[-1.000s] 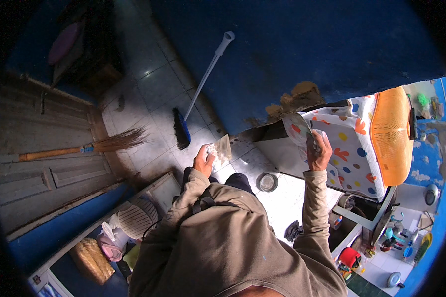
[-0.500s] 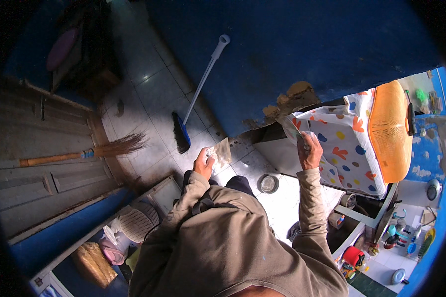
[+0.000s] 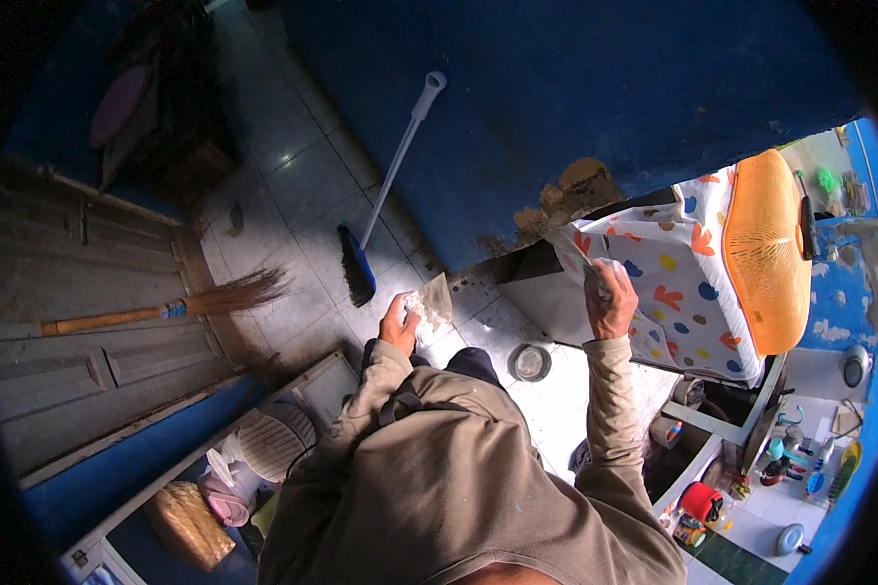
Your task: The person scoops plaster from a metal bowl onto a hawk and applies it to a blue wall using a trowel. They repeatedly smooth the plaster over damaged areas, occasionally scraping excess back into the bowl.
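Note:
My left hand point(image 3: 398, 324) is closed on a thin, flat, translucent piece point(image 3: 433, 298) with a white, paste-like lump on it, held out over the tiled floor. My right hand point(image 3: 610, 300) is raised beside a table cover point(image 3: 668, 263) patterned in bright colours. Its fingers are closed on another thin, flat, greyish piece point(image 3: 570, 252), which points up toward the wall's broken lower edge. Whether that piece touches the wall or the cover I cannot tell. Just beyond it, the blue wall point(image 3: 478, 136) has a crumbled, bare brown patch point(image 3: 578, 187).
A round metal bowl point(image 3: 530, 363) sits on the floor between my arms. Ahead, a blue-headed broom point(image 3: 358, 271) leans on the wall; a straw broom point(image 3: 234, 292) lies to the left. An orange basket-like cover point(image 3: 769, 258) tops the patterned cloth. Shelves with kitchenware stand at right.
Both hands stay nearly where they were. The flat piece in my left hand has tilted slightly, and the view has shifted a little.

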The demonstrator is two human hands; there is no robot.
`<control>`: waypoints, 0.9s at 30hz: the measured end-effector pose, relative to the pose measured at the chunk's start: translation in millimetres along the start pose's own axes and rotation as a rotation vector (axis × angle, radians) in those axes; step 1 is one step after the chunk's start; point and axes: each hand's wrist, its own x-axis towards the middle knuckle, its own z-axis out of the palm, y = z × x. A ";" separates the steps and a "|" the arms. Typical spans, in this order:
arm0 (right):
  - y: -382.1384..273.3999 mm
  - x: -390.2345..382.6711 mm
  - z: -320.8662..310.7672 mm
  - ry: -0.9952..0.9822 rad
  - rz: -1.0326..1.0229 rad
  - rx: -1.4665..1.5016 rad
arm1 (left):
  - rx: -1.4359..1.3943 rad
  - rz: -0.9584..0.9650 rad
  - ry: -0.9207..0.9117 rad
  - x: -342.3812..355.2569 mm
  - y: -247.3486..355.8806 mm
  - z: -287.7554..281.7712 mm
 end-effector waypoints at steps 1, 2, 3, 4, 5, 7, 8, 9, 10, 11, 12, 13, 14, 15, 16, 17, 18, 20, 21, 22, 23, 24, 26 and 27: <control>6.2 -4.0 5.1 -0.038 0.002 -0.081 | 0.002 0.003 0.001 0.4 -2.2 -0.3; 5.3 -3.6 6.0 -0.029 0.006 -0.092 | 0.005 0.005 0.003 0.1 -3.6 -1.1; 3.6 -2.2 7.0 -0.019 0.011 -0.104 | 0.009 0.006 0.003 -0.3 -4.9 -2.4; 1.5 -0.5 7.8 -0.010 0.016 -0.115 | 0.014 0.006 0.002 -0.9 -6.1 -3.9; -0.8 1.8 7.3 0.028 0.006 -0.109 | 0.018 0.006 0.001 -1.2 -5.1 -4.2; -7.2 7.4 4.0 0.105 -0.014 -0.097 | 0.020 -0.003 0.011 -1.9 -3.0 -4.4; -10.6 8.2 1.9 0.104 -0.004 -0.086 | 0.019 -0.008 0.020 -2.8 -2.4 -4.5; -12.6 8.4 0.2 0.135 -0.012 -0.048 | 0.026 0.002 0.020 -2.8 -3.8 -5.4; -14.2 8.3 -1.2 0.166 -0.020 -0.009 | 0.033 0.011 0.020 -2.5 -5.3 -6.8; -16.2 8.9 -3.1 0.197 -0.029 0.030 | 0.039 0.021 0.020 -1.8 -5.5 -7.3; -20.8 10.5 -6.4 0.209 -0.043 0.016 | 0.035 0.017 0.024 -1.6 -5.8 -7.1; -17.5 8.9 -4.1 0.178 -0.041 0.026 | 0.031 0.012 0.028 -1.6 -6.4 -6.6; -14.0 5.7 -2.4 0.149 -0.035 0.032 | 0.028 0.007 0.026 -2.1 -6.8 -6.7; -11.9 3.0 -1.6 0.120 -0.029 0.038 | 0.046 0.013 0.026 -2.1 -8.8 -7.1; -10.8 1.3 0.2 0.046 0.008 -0.008 | 0.064 0.018 0.026 -1.9 -11.8 -7.3; -10.5 1.5 1.3 0.064 -0.002 -0.020 | 0.086 0.025 0.024 -0.9 -10.6 -8.2; -9.7 1.5 2.1 0.082 -0.012 -0.031 | 0.090 0.021 0.015 -1.2 -9.7 -8.8; -11.3 3.4 1.9 0.152 -0.038 -0.039 | 0.103 0.013 -0.003 -2.0 -6.7 -8.2; -13.3 5.9 -1.3 0.198 -0.041 -0.008 | 0.079 0.011 -0.006 -1.9 -4.5 -7.6; -15.1 7.6 -5.3 0.244 -0.043 0.021 | 0.055 0.008 -0.011 -2.6 -2.7 -6.3; -15.8 5.9 -7.5 0.297 -0.037 0.048 | 0.038 0.007 -0.024 -2.1 0.8 -5.8; -13.1 -0.3 -7.6 0.328 0.038 0.116 | 0.004 -0.006 -0.033 -1.5 5.8 -5.8; -4.5 -17.5 -4.3 0.286 0.322 0.312 | -0.035 0.015 -0.005 1.2 -13.1 -7.8; -0.4 -26.1 -1.7 0.279 0.464 0.416 | -0.061 0.013 0.007 1.4 -7.5 -6.1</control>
